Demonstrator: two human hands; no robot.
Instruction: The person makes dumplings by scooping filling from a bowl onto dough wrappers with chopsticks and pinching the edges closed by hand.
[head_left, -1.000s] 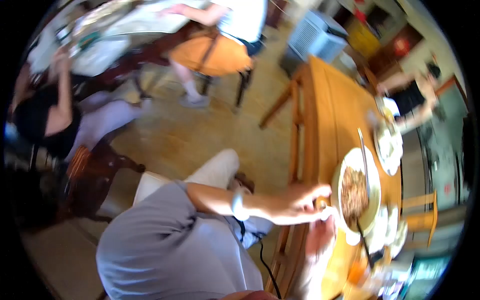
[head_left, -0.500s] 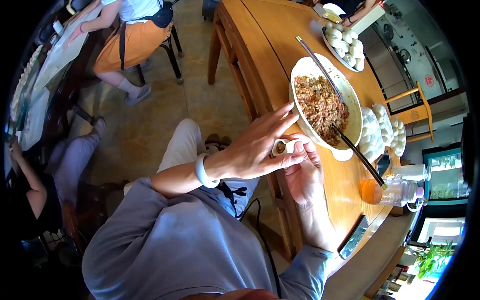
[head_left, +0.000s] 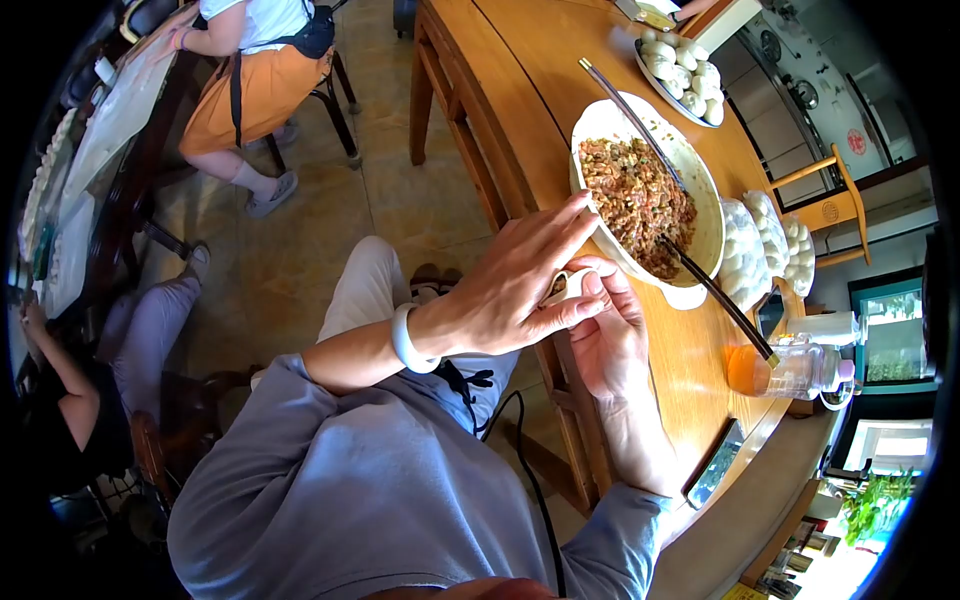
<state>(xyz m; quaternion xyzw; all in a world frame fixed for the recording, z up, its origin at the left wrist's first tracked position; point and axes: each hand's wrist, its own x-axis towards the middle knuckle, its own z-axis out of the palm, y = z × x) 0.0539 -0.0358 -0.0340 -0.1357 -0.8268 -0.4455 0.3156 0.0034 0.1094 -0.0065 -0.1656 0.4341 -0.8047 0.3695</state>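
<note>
A small piece of white dough (head_left: 571,287) with brown filling showing is held between my two hands. My left hand (head_left: 510,280), with a pale bracelet at the wrist, has its thumb pressed to the dough and its other fingers reaching past it to the bowl's edge. From the right, my right hand (head_left: 610,335) pinches the same dough between thumb and fingers. Just beyond them is a large white bowl (head_left: 708,195) of minced filling (head_left: 635,200). Two dark chopsticks (head_left: 720,300) lean separately on its rim, apart from both hands.
On the wooden table (head_left: 520,60) are a plate of round white items (head_left: 685,75), several bags of white pieces (head_left: 745,250), a bottle of orange liquid (head_left: 790,370) and a phone (head_left: 714,464). A person in orange shorts (head_left: 250,100) and another seated person (head_left: 80,400) are at the left.
The view has swung since the first, blurred frame. Since half a second ago the dough has been folded further over its filling, with my right thumb pressing closer.
</note>
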